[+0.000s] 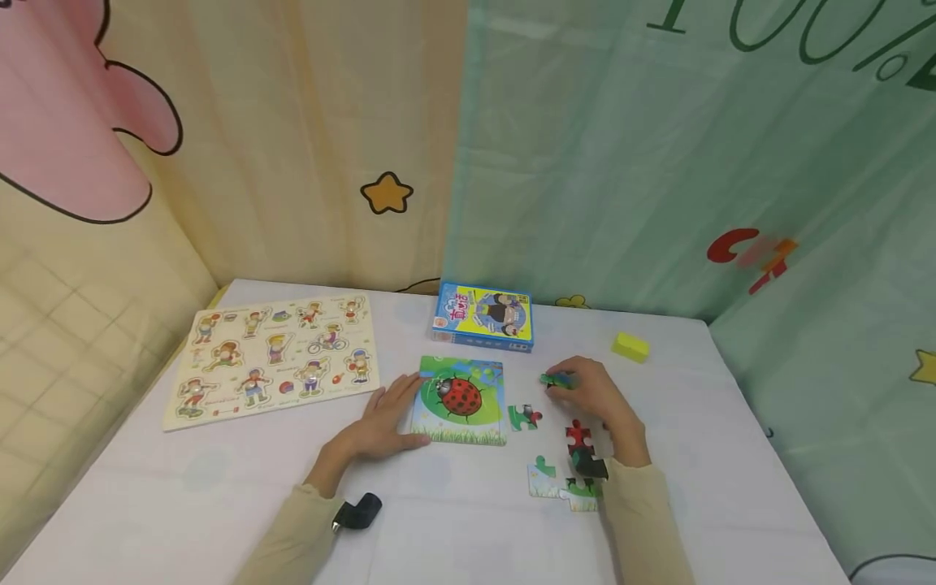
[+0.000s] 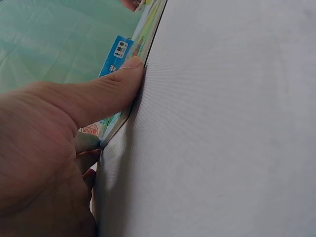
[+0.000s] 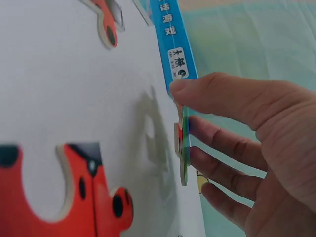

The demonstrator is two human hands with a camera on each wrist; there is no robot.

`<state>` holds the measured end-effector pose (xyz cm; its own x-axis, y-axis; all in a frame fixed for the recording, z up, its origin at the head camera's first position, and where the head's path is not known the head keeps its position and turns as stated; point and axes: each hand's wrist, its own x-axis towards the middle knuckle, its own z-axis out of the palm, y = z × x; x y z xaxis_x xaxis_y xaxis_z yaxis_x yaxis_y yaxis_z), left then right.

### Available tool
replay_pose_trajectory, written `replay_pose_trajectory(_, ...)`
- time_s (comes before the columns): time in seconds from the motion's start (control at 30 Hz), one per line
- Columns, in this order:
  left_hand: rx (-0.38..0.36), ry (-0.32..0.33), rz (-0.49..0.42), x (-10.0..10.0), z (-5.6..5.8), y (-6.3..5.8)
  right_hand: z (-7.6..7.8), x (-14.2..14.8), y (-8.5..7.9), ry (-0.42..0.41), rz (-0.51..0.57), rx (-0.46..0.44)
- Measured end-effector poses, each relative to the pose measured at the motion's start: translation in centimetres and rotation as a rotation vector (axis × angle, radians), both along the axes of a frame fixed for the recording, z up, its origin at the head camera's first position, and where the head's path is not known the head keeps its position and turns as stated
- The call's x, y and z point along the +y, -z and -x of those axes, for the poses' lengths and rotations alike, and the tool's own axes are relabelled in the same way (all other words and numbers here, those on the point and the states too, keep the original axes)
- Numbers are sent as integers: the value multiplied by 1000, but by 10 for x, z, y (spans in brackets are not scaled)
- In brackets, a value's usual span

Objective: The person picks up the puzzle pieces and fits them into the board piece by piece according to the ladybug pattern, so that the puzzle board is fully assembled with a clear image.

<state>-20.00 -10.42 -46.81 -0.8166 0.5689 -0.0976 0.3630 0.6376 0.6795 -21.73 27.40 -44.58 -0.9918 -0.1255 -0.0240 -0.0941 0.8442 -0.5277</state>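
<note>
Nearest the right wrist camera, your right hand (image 1: 591,390) pinches a puzzle piece (image 1: 557,379) between thumb and fingers; it juts leftward from the fingertips, well right of the ladybug board (image 1: 461,398). That hand reaches forward, turned left. Your left hand (image 1: 380,418), fingers extended, touches the board's left side.

I get soft, even light across the desk (image 1: 453,520) and dimmer curtains (image 1: 621,179) behind it. My right wrist view shows the blurry shadow of a puzzle piece (image 3: 184,148) on the desk; my left one looks greyish, fine ripples patterning the desk's surface.
</note>
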Motion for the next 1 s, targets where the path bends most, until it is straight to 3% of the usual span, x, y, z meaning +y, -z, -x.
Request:
replay_pose_trajectory(0.27,-1,0,7,-2,-1,5,1,-21,-5,-91,31,47)
replay_pose_trajectory(0.73,3,2,12,-6,0,5,12,-73,-6,-325,-39,69)
replay_pose_trajectory(1.0,-5,6,19,-3,2,7,20,-98,-7,-332,-48,40)
